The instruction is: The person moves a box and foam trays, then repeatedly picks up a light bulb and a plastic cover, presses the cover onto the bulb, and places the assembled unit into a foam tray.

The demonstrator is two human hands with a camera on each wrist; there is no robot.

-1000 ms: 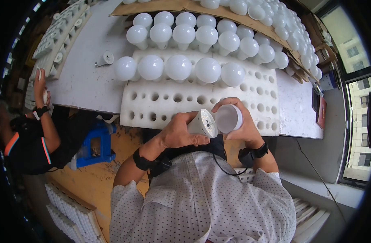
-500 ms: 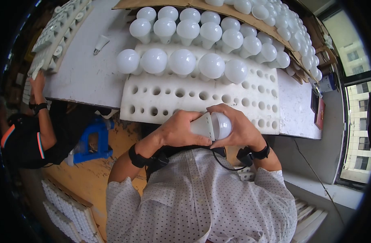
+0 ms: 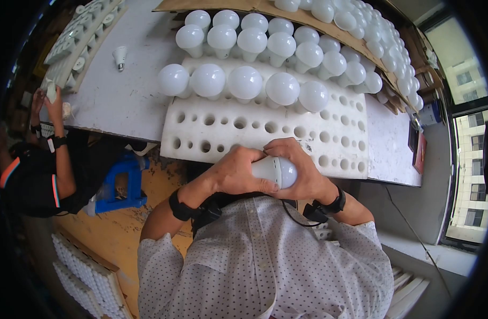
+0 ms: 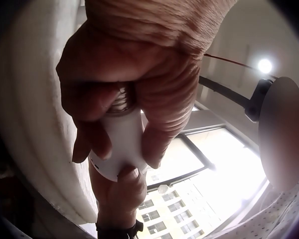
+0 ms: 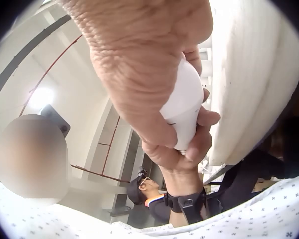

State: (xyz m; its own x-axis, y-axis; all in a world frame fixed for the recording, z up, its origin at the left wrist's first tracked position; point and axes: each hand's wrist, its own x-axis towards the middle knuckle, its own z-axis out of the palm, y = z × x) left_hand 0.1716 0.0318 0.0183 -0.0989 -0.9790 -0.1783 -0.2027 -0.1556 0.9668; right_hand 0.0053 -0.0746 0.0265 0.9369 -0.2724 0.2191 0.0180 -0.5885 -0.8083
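Close in front of the shirt, both hands hold one light bulb [image 3: 265, 169]. My left hand [image 3: 234, 171] grips its white tapered body, and the metal screw cap [image 4: 122, 99] shows between the fingers in the left wrist view. Curled round the milky dome [image 3: 287, 173] is my right hand [image 3: 308, 175]. Dome and body meet at the body's rim, with the thumbs near that seam. In the right wrist view the dome [image 5: 187, 92] is partly hidden by the palm. Just beyond the hands lies a white foam tray [image 3: 193, 157] with rows of holes.
Several finished-looking bulbs [image 3: 245, 83] stand in the tray's far rows. Behind them, cardboard [image 3: 228, 5] borders many more domes. A bulb body without dome [image 3: 119, 57] lies on the table [image 3: 108, 101]. Another person's hand [image 3: 55, 106] is at the left, above a blue stool [image 3: 119, 183].
The dome and bulb body were apart, with the open end showing; my hands brought them together and tilted the bulb. The loose body on the table rolled leftward and turned.
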